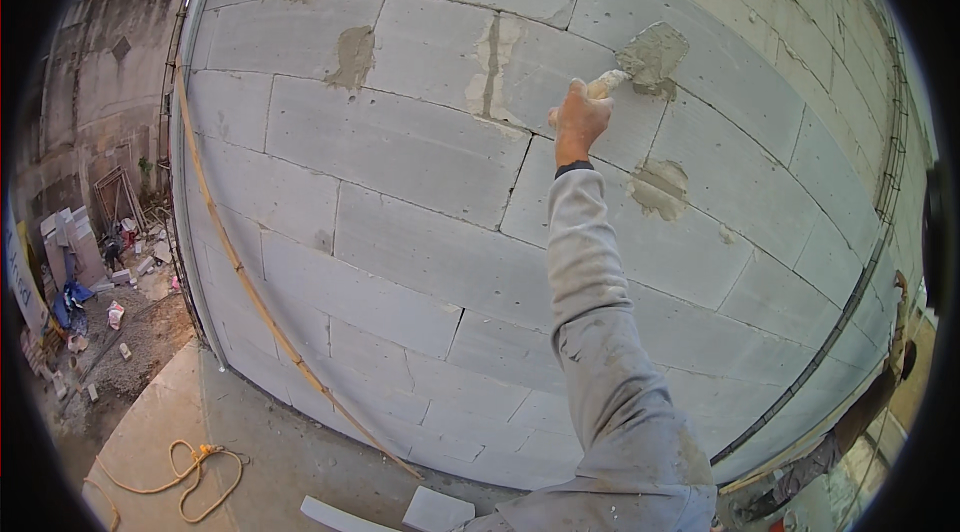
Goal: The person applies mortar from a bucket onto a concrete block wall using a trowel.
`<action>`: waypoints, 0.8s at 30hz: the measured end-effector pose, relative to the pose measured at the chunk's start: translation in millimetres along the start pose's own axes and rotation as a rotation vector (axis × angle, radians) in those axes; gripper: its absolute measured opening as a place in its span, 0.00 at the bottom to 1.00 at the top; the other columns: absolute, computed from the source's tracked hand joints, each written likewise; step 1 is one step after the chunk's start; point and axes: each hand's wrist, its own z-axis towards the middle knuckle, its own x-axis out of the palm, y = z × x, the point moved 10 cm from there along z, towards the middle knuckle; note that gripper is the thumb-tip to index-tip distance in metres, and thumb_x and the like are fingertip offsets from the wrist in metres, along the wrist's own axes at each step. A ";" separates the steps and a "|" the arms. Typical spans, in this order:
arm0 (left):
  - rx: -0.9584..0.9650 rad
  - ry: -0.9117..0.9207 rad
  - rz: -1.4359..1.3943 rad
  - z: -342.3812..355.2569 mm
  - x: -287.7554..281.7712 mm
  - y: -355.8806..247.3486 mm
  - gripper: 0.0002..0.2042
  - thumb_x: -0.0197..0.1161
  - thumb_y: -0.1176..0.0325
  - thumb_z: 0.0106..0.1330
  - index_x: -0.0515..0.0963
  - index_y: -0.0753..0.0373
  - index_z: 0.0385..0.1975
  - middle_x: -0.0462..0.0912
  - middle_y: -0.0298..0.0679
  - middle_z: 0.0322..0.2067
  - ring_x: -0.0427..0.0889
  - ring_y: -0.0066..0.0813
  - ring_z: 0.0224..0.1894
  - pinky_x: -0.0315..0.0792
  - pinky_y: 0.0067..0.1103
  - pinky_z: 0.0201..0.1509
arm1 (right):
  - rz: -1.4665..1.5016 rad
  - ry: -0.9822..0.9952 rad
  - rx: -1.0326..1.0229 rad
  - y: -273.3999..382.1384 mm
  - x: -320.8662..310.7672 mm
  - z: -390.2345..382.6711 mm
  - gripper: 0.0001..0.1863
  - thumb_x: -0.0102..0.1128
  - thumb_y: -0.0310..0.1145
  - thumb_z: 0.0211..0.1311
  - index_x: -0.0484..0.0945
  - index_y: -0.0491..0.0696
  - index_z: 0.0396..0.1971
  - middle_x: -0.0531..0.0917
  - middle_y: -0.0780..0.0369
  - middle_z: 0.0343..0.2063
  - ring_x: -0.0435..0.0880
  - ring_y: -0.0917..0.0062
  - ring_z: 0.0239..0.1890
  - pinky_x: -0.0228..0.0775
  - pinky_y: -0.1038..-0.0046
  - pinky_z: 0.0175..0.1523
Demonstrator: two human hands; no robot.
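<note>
My right hand (582,122), at the end of a stretched-out grey sleeve, is closed around the pale, mortar-caked handle of a trowel (606,85). The trowel's blade (654,50) looks coated in grey mortar and lies against or very close to the wall, over a joint between blocks. Some wet mortar shows on the wall just below the blade. Under it, to the right of my forearm, a rough mortar patch (660,188) sticks to the large grey block wall (430,152). My left hand is out of view.
A long bamboo pole (235,257) leans on the wall's left side. A yellow rope (190,472) and cut block pieces (438,509) lie on the floor below. Rubble (110,302) covers the ground at left. At the right edge, another person's arm (868,404) reaches toward the wall.
</note>
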 end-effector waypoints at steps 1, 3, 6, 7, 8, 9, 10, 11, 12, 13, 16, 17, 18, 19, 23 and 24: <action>-0.004 0.002 -0.005 0.6 -0.9 4.2 0.16 0.61 0.64 0.57 0.75 0.63 0.43 0.79 0.45 0.37 0.78 0.39 0.34 0.72 0.35 0.33 | -0.002 -0.004 0.001 -7.1 3.2 1.2 0.21 0.58 0.39 0.49 0.71 0.35 0.36 0.80 0.43 0.33 0.80 0.50 0.39 0.70 0.60 0.47; -0.003 0.020 -0.014 10.4 3.6 4.4 0.16 0.61 0.64 0.57 0.75 0.63 0.44 0.79 0.46 0.38 0.78 0.39 0.35 0.72 0.35 0.33 | -0.533 0.474 -0.189 -21.2 60.9 -15.2 0.22 0.58 0.39 0.49 0.70 0.35 0.35 0.80 0.43 0.32 0.81 0.52 0.36 0.72 0.61 0.44; -0.013 0.022 -0.035 17.1 2.5 14.8 0.17 0.62 0.64 0.57 0.75 0.63 0.44 0.79 0.46 0.38 0.79 0.39 0.35 0.73 0.36 0.34 | -0.754 0.555 -0.494 -27.9 71.7 -54.5 0.22 0.57 0.39 0.48 0.70 0.34 0.35 0.80 0.43 0.32 0.82 0.54 0.32 0.74 0.62 0.39; -0.019 0.019 -0.042 17.4 0.4 19.3 0.17 0.62 0.64 0.57 0.75 0.63 0.44 0.79 0.46 0.39 0.79 0.39 0.35 0.73 0.36 0.34 | -0.751 0.557 -0.492 -29.1 69.8 -46.6 0.22 0.57 0.39 0.48 0.70 0.34 0.35 0.80 0.43 0.32 0.82 0.54 0.32 0.74 0.62 0.39; -0.016 0.021 -0.053 24.4 3.4 14.3 0.17 0.62 0.64 0.57 0.75 0.63 0.44 0.80 0.46 0.39 0.79 0.39 0.36 0.73 0.36 0.34 | -0.619 0.393 -0.400 -21.2 47.8 -17.5 0.21 0.57 0.39 0.49 0.70 0.34 0.35 0.80 0.43 0.32 0.82 0.54 0.31 0.74 0.63 0.39; -0.016 0.021 -0.061 28.4 2.9 12.3 0.17 0.62 0.64 0.56 0.75 0.64 0.45 0.80 0.46 0.39 0.79 0.39 0.36 0.73 0.36 0.34 | -0.483 0.233 -0.303 -17.1 25.0 6.8 0.21 0.56 0.39 0.49 0.70 0.34 0.34 0.80 0.43 0.31 0.82 0.55 0.31 0.75 0.63 0.38; -0.026 0.007 -0.073 27.1 -0.3 15.9 0.17 0.62 0.64 0.56 0.75 0.64 0.45 0.80 0.46 0.39 0.79 0.39 0.36 0.73 0.36 0.34 | -0.326 0.183 -0.182 -3.9 16.7 11.7 0.21 0.56 0.39 0.49 0.70 0.34 0.34 0.80 0.43 0.31 0.82 0.55 0.31 0.74 0.63 0.40; -0.036 -0.038 -0.108 24.7 -3.3 32.9 0.18 0.63 0.64 0.56 0.75 0.64 0.45 0.80 0.46 0.40 0.79 0.40 0.36 0.73 0.36 0.35 | -0.144 0.160 -0.054 6.6 25.3 -1.4 0.21 0.56 0.39 0.49 0.71 0.35 0.34 0.80 0.43 0.32 0.82 0.55 0.31 0.74 0.63 0.41; -0.027 -0.018 -0.093 27.7 0.5 28.0 0.18 0.63 0.64 0.56 0.75 0.64 0.45 0.80 0.46 0.40 0.79 0.40 0.36 0.73 0.36 0.35 | -0.154 0.137 -0.063 13.2 19.5 22.3 0.21 0.56 0.39 0.49 0.71 0.35 0.34 0.80 0.43 0.32 0.82 0.55 0.31 0.74 0.63 0.41; 0.063 -0.083 -0.052 30.4 -4.4 15.6 0.19 0.63 0.63 0.57 0.74 0.65 0.46 0.81 0.46 0.38 0.79 0.38 0.36 0.73 0.36 0.34 | -0.023 0.016 -0.116 24.2 7.7 49.3 0.21 0.58 0.38 0.49 0.70 0.34 0.33 0.79 0.49 0.27 0.80 0.63 0.23 0.73 0.67 0.30; 0.119 -0.154 -0.051 33.6 -7.9 4.8 0.19 0.62 0.63 0.59 0.74 0.66 0.47 0.81 0.44 0.36 0.78 0.35 0.35 0.72 0.35 0.32 | -0.204 0.152 -0.244 19.8 37.1 55.5 0.20 0.58 0.36 0.49 0.69 0.33 0.33 0.78 0.52 0.25 0.80 0.67 0.19 0.73 0.69 0.19; 0.079 -0.147 -0.079 34.2 -8.3 6.3 0.18 0.62 0.63 0.59 0.75 0.66 0.46 0.80 0.43 0.34 0.77 0.34 0.33 0.71 0.34 0.30 | -0.530 0.398 -0.312 13.3 70.3 39.8 0.19 0.56 0.35 0.48 0.69 0.34 0.33 0.79 0.49 0.27 0.82 0.64 0.22 0.74 0.68 0.21; 0.039 -0.140 -0.108 34.4 -8.7 7.9 0.17 0.61 0.63 0.60 0.75 0.65 0.45 0.79 0.43 0.33 0.76 0.33 0.32 0.70 0.33 0.29 | -0.530 0.397 -0.311 11.4 69.7 34.1 0.19 0.56 0.35 0.48 0.69 0.34 0.33 0.79 0.49 0.27 0.82 0.64 0.22 0.74 0.68 0.21; -0.002 -0.134 -0.136 33.7 -8.9 9.8 0.16 0.61 0.63 0.60 0.76 0.65 0.44 0.79 0.42 0.31 0.75 0.32 0.30 0.69 0.32 0.28 | -0.564 0.444 -0.338 8.1 70.8 24.8 0.19 0.56 0.34 0.48 0.70 0.33 0.33 0.79 0.50 0.27 0.81 0.66 0.22 0.73 0.69 0.19; -0.164 -0.120 -0.271 34.4 -3.7 19.4 0.12 0.59 0.63 0.63 0.77 0.63 0.41 0.77 0.39 0.25 0.72 0.29 0.23 0.66 0.29 0.23 | -0.242 0.214 -0.220 39.4 31.6 29.1 0.19 0.56 0.33 0.48 0.71 0.33 0.35 0.79 0.49 0.28 0.82 0.66 0.23 0.74 0.70 0.20; -0.198 -0.109 -0.299 37.2 -1.6 17.3 0.11 0.58 0.63 0.63 0.77 0.63 0.40 0.76 0.38 0.23 0.71 0.28 0.21 0.65 0.28 0.22 | -0.240 0.208 -0.224 44.8 28.4 42.4 0.19 0.56 0.33 0.48 0.71 0.33 0.35 0.79 0.49 0.28 0.82 0.66 0.23 0.74 0.70 0.20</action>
